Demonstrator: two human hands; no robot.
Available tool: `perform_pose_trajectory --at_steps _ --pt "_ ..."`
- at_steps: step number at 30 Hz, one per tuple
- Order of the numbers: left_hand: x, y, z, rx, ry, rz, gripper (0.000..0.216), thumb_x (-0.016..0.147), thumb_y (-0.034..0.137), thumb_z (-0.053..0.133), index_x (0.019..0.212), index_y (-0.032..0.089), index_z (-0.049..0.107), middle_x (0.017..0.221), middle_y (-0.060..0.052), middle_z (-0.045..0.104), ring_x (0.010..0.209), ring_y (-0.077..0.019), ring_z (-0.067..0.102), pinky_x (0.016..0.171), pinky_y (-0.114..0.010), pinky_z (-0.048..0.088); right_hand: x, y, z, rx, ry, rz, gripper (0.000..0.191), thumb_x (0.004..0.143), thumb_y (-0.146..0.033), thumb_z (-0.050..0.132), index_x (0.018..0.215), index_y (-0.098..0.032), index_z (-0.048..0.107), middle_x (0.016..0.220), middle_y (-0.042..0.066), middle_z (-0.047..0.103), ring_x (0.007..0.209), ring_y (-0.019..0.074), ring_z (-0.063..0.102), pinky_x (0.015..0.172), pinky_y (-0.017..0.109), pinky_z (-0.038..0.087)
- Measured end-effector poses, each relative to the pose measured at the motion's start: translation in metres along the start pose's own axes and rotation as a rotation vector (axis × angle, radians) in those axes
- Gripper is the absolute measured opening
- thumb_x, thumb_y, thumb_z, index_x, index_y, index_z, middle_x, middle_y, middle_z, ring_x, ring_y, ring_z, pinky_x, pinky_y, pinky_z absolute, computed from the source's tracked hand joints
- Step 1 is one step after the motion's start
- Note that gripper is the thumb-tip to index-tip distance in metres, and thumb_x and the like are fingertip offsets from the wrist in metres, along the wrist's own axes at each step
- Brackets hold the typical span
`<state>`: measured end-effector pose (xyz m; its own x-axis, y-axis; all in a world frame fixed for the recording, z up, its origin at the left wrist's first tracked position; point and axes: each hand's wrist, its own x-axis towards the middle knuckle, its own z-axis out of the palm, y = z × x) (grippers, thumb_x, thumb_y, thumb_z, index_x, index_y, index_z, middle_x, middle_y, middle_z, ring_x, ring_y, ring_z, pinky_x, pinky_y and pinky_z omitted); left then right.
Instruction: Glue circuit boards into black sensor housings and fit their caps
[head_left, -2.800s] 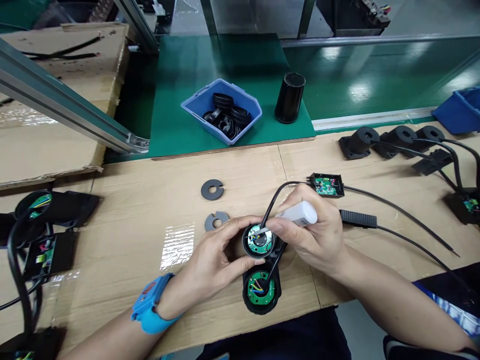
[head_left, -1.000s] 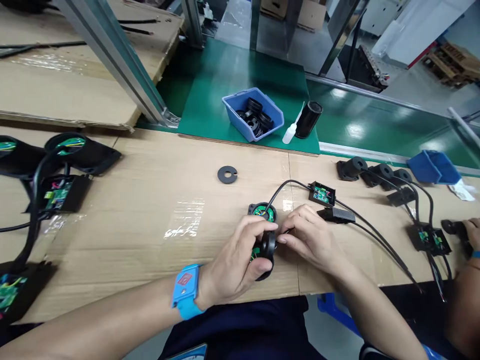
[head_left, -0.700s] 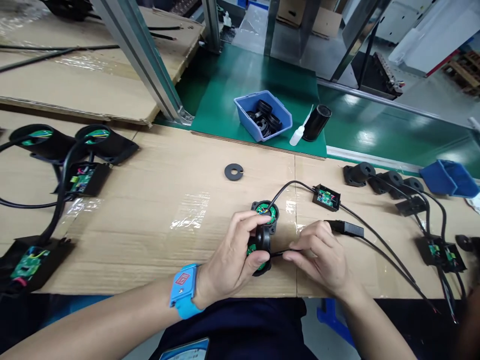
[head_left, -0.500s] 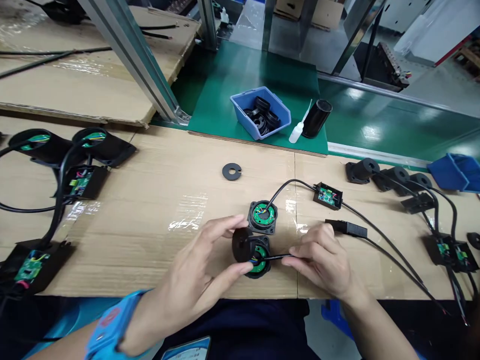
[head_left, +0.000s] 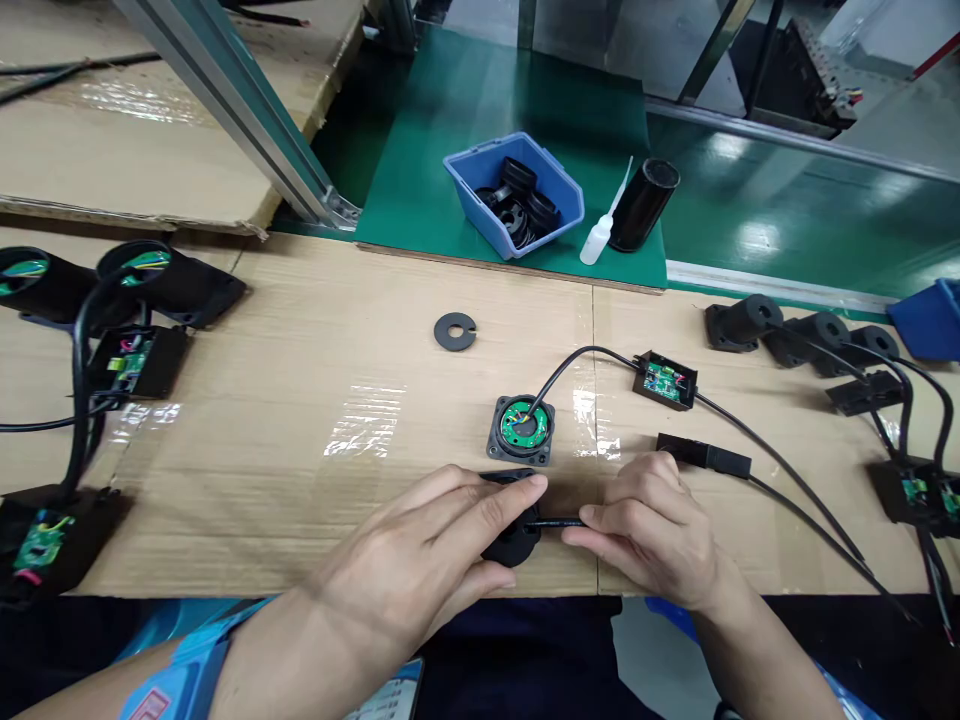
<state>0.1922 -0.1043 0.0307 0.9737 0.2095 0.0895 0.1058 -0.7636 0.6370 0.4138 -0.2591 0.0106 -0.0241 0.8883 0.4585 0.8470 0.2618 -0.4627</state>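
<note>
My left hand [head_left: 431,540] spans a black slotted disc [head_left: 511,545], its index finger across the top and its thumb at the near side. The disc lies over a black square housing [head_left: 510,474], and its circuit board is covered. My right hand [head_left: 652,525] pinches a black cable [head_left: 559,522] that runs into the disc's slot. Just beyond sits a second square housing [head_left: 493,440] with a green round circuit board [head_left: 525,424] exposed. Farther off, a loose black slotted disc [head_left: 444,338] lies flat on the cardboard.
A small open box with a circuit board [head_left: 664,382] and a black box [head_left: 705,455] lie at right, trailing cables. On the green mat stand a blue bin [head_left: 487,225] of black parts, a white dropper bottle [head_left: 596,240] and a black cylinder [head_left: 645,205]. Wired assemblies [head_left: 142,360] stand at left.
My left hand has lowered the black disc from a tilted, upright pose onto the near housing, covering the green board. My right hand keeps its pinch on the cable.
</note>
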Motion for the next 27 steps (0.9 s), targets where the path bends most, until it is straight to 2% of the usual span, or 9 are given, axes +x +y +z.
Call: perform_pose_trajectory --at_steps 2,6,9,13,16,19,22,25,27 --pt "0.002 -0.001 0.0 0.02 -0.017 0.009 0.062 0.097 0.035 0.065 0.152 0.02 0.043 0.121 -0.005 0.065 0.108 -0.0171 0.062 0.097 -0.026 0.055 0.0 0.0 0.0 0.005 -0.006 0.003 0.016 0.087 -0.019 0.077 0.089 -0.016 0.061 0.075 0.002 0.06 0.07 0.0131 0.051 0.067 0.032 0.043" --pt "0.009 -0.001 0.0 0.066 0.01 0.096 0.04 0.099 0.03 0.06 0.136 0.014 0.056 0.115 -0.005 0.067 0.104 -0.0179 0.06 0.092 -0.028 0.054 -0.001 0.0 0.001 0.022 -0.01 0.008 0.018 0.085 -0.019 0.078 0.09 -0.016 0.061 0.076 0.002 0.061 0.071 0.0135 0.05 0.067 0.032 0.044" --pt "0.015 -0.002 -0.004 0.149 -0.008 0.166 0.033 0.103 0.03 0.052 0.129 0.013 0.062 0.114 -0.005 0.069 0.103 -0.0203 0.061 0.09 -0.032 0.055 0.0 -0.005 -0.004 -0.032 0.033 -0.005 0.02 0.082 -0.021 0.082 0.089 -0.015 0.064 0.075 0.003 0.063 0.072 0.0147 0.055 0.068 0.033 0.047" --pt "0.02 -0.001 -0.013 0.253 -0.045 0.256 0.035 0.106 0.021 0.04 0.129 0.01 0.064 0.119 -0.009 0.07 0.112 -0.0239 0.061 0.095 -0.037 0.054 0.003 -0.018 -0.011 -0.217 0.046 -0.206 0.022 0.084 -0.037 0.08 0.092 -0.017 0.075 0.076 0.002 0.068 0.072 0.014 0.061 0.064 0.03 0.052" --pt "0.019 0.0 -0.018 0.335 -0.036 0.329 0.041 0.102 0.011 0.033 0.123 0.008 0.068 0.118 -0.008 0.071 0.109 -0.0245 0.062 0.095 -0.036 0.053 0.002 -0.026 0.0 -0.164 -0.062 -0.306 0.036 0.094 -0.043 0.068 0.102 -0.009 0.076 0.078 0.003 0.07 0.069 0.0134 0.063 0.057 0.029 0.053" --pt "0.014 -0.002 -0.016 0.37 -0.07 0.366 0.047 0.098 0.005 0.031 0.123 0.011 0.07 0.127 -0.006 0.068 0.116 -0.0262 0.059 0.098 -0.038 0.049 -0.003 -0.031 0.02 -0.102 -0.031 -0.216 0.032 0.096 -0.029 0.064 0.105 0.0 0.07 0.072 0.007 0.067 0.062 0.0157 0.061 0.05 0.032 0.049" --pt "0.01 -0.009 -0.008 0.351 -0.104 0.389 0.041 0.102 0.012 0.035 0.128 0.011 0.067 0.139 -0.007 0.062 0.127 -0.029 0.052 0.104 -0.043 0.044 -0.009 -0.036 0.033 -0.059 -0.03 -0.112 0.018 0.092 -0.017 0.064 0.101 -0.001 0.067 0.064 0.003 0.06 0.054 0.014 0.055 0.047 0.032 0.044" --pt "0.011 -0.018 0.0 0.282 -0.031 0.339 0.041 0.104 0.035 0.05 0.133 0.008 0.063 0.136 -0.009 0.063 0.13 -0.0286 0.051 0.105 -0.042 0.044 -0.01 -0.038 0.033 -0.093 -0.079 -0.082 0.018 0.094 -0.018 0.062 0.104 -0.003 0.065 0.065 0.001 0.058 0.054 0.0123 0.052 0.049 0.031 0.042" --pt "0.011 -0.025 0.004 0.206 0.042 0.307 0.044 0.101 0.043 0.057 0.131 0.012 0.065 0.131 -0.01 0.065 0.129 -0.0282 0.051 0.102 -0.041 0.046 -0.009 -0.038 0.031 -0.107 -0.081 -0.078 0.017 0.096 -0.019 0.061 0.105 -0.004 0.064 0.065 0.0 0.056 0.054 0.0118 0.051 0.05 0.03 0.04"
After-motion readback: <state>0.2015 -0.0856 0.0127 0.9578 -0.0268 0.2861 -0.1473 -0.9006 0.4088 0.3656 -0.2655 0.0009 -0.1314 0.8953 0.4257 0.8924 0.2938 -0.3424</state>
